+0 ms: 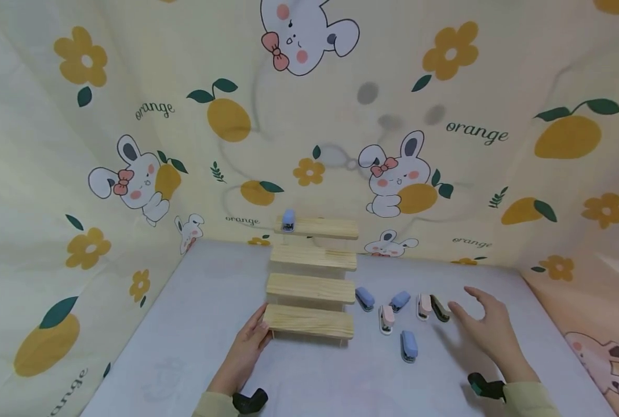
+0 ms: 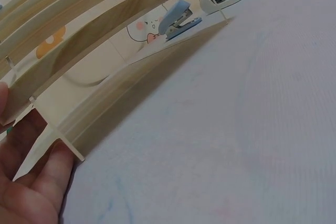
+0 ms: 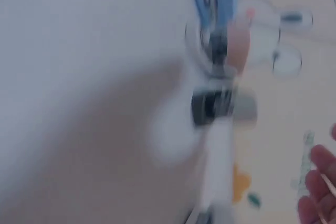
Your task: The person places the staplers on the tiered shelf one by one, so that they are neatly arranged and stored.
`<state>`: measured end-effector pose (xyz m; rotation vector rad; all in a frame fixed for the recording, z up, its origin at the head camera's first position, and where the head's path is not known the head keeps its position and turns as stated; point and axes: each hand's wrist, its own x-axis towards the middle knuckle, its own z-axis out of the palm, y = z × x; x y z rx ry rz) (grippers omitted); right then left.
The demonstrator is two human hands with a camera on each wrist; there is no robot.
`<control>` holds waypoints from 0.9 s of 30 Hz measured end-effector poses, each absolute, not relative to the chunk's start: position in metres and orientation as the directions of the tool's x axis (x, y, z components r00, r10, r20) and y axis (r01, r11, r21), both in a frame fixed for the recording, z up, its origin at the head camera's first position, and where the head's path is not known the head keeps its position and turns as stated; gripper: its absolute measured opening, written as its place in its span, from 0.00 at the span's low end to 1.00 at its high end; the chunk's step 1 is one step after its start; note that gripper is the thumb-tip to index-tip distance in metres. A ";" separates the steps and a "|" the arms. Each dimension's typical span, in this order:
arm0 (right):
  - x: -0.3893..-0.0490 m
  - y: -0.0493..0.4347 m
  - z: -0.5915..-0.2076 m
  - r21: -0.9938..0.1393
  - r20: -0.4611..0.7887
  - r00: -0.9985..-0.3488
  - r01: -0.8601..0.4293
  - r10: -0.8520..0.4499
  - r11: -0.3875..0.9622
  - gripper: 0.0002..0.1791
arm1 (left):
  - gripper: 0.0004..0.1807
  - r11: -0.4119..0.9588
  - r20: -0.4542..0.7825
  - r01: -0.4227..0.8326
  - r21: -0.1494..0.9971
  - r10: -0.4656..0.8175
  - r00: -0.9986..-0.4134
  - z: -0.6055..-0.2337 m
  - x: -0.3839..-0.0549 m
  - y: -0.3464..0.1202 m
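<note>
The left hand (image 1: 243,346) is clamped on the near left corner of the stepped wooden rack (image 1: 309,321), fingers tucked beside its clear side leg in the left wrist view! Well apart from it, over to the other side, the right hand (image 1: 488,325) hovers with nothing in its grasp, thumb and fingers spread wide. Just left of that thumb sits the dark green stapler (image 1: 440,308); whether they touch, I cannot tell, as the right wrist view is blurred. Close beside it, a step further from the right hand, stands a pink stapler (image 1: 423,307).

Now look between the hands: a blue stapler (image 1: 400,301) lies angled, a second pink stapler (image 1: 386,319) stands nearer the person, and another blue stapler (image 1: 408,346) is nearest of the loose group. A tilted blue stapler (image 1: 364,299) rests just beside the rack, on the right hand's side. And up beyond the left hand, one more blue stapler (image 1: 288,220) perches on the top tier's left end! All around spreads the pale table (image 1: 184,336), and beyond both hands rises a rabbit-and-orange backdrop (image 1: 309,124).
</note>
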<state>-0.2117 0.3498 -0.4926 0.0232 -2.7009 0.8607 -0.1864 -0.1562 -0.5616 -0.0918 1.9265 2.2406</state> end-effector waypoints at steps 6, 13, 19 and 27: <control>-0.205 0.382 -0.506 -0.573 0.078 -0.986 0.078 0.149 0.816 0.46 | 0.29 -0.143 -0.151 -0.166 0.976 0.109 -0.983 -0.560 -0.187 -0.157; -0.202 0.396 -0.519 -0.578 -0.150 -0.976 0.215 0.157 0.787 0.52 | 0.29 -0.143 -0.150 -0.166 0.976 0.115 -0.982 -0.560 -0.186 -0.157; -0.202 0.407 -0.526 -0.601 -0.308 -0.935 0.334 0.175 0.727 0.56 | 0.29 -0.146 -0.152 -0.171 0.974 0.129 -0.980 -0.560 -0.186 -0.156; -0.205 0.413 -0.529 -0.658 -0.408 -0.903 0.395 0.138 0.641 0.61 | 0.30 -0.132 -0.161 -0.176 0.975 0.120 -0.980 -0.559 -0.185 -0.157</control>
